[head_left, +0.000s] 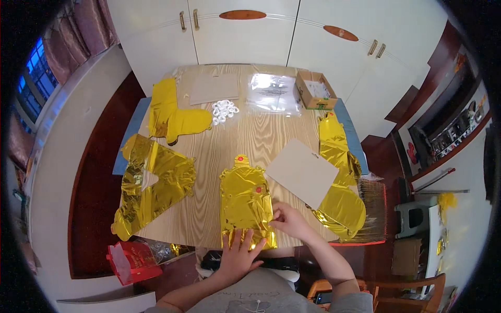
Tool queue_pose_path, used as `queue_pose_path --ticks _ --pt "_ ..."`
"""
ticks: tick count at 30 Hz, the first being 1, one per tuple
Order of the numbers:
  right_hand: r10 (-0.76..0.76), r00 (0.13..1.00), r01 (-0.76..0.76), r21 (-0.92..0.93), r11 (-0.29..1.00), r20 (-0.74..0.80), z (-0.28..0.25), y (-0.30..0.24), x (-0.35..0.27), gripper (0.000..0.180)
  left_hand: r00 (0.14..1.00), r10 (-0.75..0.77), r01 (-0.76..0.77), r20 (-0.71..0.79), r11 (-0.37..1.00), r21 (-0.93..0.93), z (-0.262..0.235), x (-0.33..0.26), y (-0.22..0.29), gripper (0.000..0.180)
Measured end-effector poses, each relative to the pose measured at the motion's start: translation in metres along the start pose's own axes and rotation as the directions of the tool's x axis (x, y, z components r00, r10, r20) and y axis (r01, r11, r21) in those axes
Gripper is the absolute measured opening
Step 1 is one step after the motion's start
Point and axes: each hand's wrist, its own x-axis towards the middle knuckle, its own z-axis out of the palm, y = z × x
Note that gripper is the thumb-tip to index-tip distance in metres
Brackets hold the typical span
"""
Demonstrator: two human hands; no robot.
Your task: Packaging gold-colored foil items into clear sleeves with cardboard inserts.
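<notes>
A gold foil balloon (242,198), folded into a flat upright rectangle with a tab at its top and small red round marks, lies at the near middle of the table. My left hand (239,261) rests flat on its lower end, fingers spread. My right hand (288,220) pinches its right edge between thumb and fingers. Just right of it, a beige cardboard sheet (302,173) with a hang slot lies tilted, partly over another gold foil balloon (342,208). More flat foil balloons lie at the left: a large crinkled one (167,175) and an L-shaped one (166,112) behind it.
On the wooden table (209,182) sit white ribbon rolls (224,111), a cardboard stack (214,89), clear plastic bags (274,93) and an open carton (317,91). White cabinets (245,41) stand behind. A red bag (133,263) is at the lower left, a wooden chair (407,289) lower right.
</notes>
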Motion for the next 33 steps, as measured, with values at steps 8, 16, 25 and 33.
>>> queue_pose_path --ticks 8,16,25,33 --pt "-0.021 0.997 0.018 0.042 0.999 0.078 0.003 0.017 0.009 0.025 1.0 0.017 -0.017 0.016 1.0 0.021 0.001 0.002 0.0 0.075" --pt "-0.041 0.999 0.039 -0.103 0.994 -0.02 0.002 -0.001 0.004 0.026 1.0 0.018 -0.018 0.011 1.0 0.014 0.002 0.002 0.0 0.073" --pt "-0.522 0.85 0.472 -0.531 0.704 0.064 -0.006 -0.005 -0.019 0.051 1.0 0.019 -0.018 -0.014 1.0 0.006 0.001 0.003 0.0 0.075" --pt "-0.4 0.872 0.482 -0.635 0.604 0.282 -0.007 0.005 -0.025 0.071 0.999 0.035 -0.034 -0.033 0.999 0.024 -0.001 0.003 0.0 0.078"
